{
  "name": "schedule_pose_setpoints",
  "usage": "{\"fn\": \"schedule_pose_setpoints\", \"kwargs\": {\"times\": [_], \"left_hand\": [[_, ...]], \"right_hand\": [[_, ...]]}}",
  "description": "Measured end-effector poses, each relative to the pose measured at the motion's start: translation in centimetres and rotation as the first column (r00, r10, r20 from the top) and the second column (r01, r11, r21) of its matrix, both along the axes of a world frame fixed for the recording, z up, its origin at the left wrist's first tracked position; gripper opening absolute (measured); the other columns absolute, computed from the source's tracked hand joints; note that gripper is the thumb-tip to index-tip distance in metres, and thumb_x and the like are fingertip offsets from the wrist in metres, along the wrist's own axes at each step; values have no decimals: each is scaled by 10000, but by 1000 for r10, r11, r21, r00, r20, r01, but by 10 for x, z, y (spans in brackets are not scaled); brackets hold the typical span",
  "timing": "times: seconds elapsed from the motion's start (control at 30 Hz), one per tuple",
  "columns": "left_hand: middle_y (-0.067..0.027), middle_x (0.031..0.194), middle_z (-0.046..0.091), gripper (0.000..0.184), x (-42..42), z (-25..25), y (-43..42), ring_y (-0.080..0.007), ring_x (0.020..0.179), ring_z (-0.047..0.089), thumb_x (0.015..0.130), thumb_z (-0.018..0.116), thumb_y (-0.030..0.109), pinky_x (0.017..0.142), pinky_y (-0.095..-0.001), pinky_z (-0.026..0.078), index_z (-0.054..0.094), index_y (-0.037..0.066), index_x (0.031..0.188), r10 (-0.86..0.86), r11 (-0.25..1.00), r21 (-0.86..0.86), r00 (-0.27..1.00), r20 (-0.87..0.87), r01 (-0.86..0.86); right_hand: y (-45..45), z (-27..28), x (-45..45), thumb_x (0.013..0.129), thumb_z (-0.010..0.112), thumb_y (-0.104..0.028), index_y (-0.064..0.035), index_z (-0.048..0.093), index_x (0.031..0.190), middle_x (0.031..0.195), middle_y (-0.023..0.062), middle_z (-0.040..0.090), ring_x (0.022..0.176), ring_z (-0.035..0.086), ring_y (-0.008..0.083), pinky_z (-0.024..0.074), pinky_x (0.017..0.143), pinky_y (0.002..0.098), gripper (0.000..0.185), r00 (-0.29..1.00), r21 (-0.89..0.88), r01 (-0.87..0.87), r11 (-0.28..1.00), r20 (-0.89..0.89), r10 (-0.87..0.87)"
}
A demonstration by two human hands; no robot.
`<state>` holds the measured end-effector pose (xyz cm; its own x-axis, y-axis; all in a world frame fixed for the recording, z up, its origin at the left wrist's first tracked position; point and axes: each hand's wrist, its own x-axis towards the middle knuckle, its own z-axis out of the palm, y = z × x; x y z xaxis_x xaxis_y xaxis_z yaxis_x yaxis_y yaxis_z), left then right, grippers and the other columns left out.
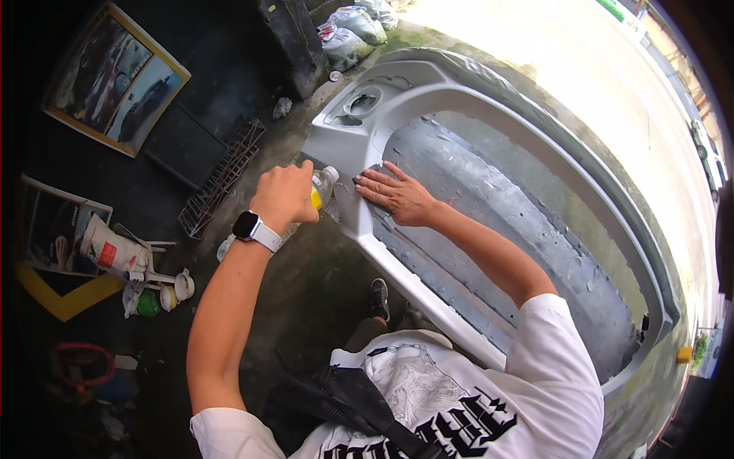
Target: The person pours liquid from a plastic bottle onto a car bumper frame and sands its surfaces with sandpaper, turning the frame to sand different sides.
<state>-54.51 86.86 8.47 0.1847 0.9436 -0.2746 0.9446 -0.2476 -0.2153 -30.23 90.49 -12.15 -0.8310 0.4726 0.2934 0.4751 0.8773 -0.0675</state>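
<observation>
Grey, matt-finished bumper (342, 145) lies ahead of the person and to the right, its long axis running from upper left to lower right across the view. The right hand (397, 200) is in contact with it near the left end, palm down, fingers extended and slightly spread; a dark edge shows beneath the fingertips, but whether it is a sheet or a pad cannot be told. The left hand (284, 195) is closed around a clear plastic bottle (327, 180), which is tilted with its white cap directed toward the bumper's left end. The bottle is just beside that end; contact between the two cannot be confirmed. The right hand is therefore the nearer to the bumper. The shell forms a long, rounded frame with irregular holes at the upper left corner. Its darker inner face is scuffed and patchy, in contrast to the smooth outer rim.
</observation>
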Motion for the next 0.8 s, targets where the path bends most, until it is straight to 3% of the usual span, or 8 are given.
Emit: {"fn": "schedule_pose_setpoints", "kwargs": {"times": [0.2,0.3,0.4,0.47,0.53,0.6,0.7,0.8], "left_hand": [[-233,949,733,589,12,8,14,-429,934,725,605,833,263,829,-494,594,547,38,1068,-22,998,67,1000,12,21],[-227,948,736,577,11,8,-1,-423,927,727,619,824,263,819,-489,596,543,39,1071,-46,999,17,999,-12,46],[-212,939,738,565,10,3,-18,-414,903,731,624,816,259,804,-481,596,542,43,1068,-87,994,-70,996,-33,84],[-207,923,735,569,10,0,-24,-415,886,730,619,818,260,797,-481,594,540,47,1067,-105,986,-133,994,-22,101],[-203,914,732,564,11,-1,-30,-414,873,730,620,819,265,791,-482,593,540,51,1061,-117,984,-136,993,-23,113],[-209,926,731,569,9,-1,-32,-423,885,725,624,820,268,799,-488,590,533,57,1068,-114,983,-150,993,-18,110],[-185,925,739,570,8,9,-37,-387,888,738,631,841,274,803,-461,596,546,62,1070,-92,989,-118,996,13,93],[-199,922,734,563,2,6,-36,-411,886,730,629,834,267,808,-478,591,542,57,1062,-57,990,-123,997,52,63]], "right_hand": [[19,4,-17,807,575,-79,-146,265,1639,1718,19,243,1599,162,195,43,1300,510,891,948,44,306,951,-100,-301],[-25,-14,-13,799,573,-83,-147,285,1634,1719,18,238,1601,151,191,21,1306,509,885,994,-120,28,992,-106,-40],[-10,-23,1,793,574,-85,-160,270,1640,1721,14,232,1601,147,183,16,1308,507,903,991,8,-84,996,-101,84],[10,-4,2,797,580,-92,-168,259,1643,1720,14,235,1598,160,182,15,1307,505,909,997,-86,-8,996,-79,1],[28,5,-2,796,586,-97,-165,249,1645,1718,17,241,1596,175,189,15,1306,504,916,972,15,231,973,-60,-229],[13,4,-7,792,588,-98,-163,269,1639,1716,22,248,1595,181,194,22,1305,504,907,963,-3,261,965,-73,-261],[-31,-30,-8,789,586,-48,-171,284,1635,1713,24,255,1597,168,192,30,1309,512,907,981,-63,-94,994,-175,81],[-22,-32,4,802,568,-26,-194,281,1638,1712,9,258,1596,168,179,30,1309,511,899,977,19,-150,989,-152,151]]}}
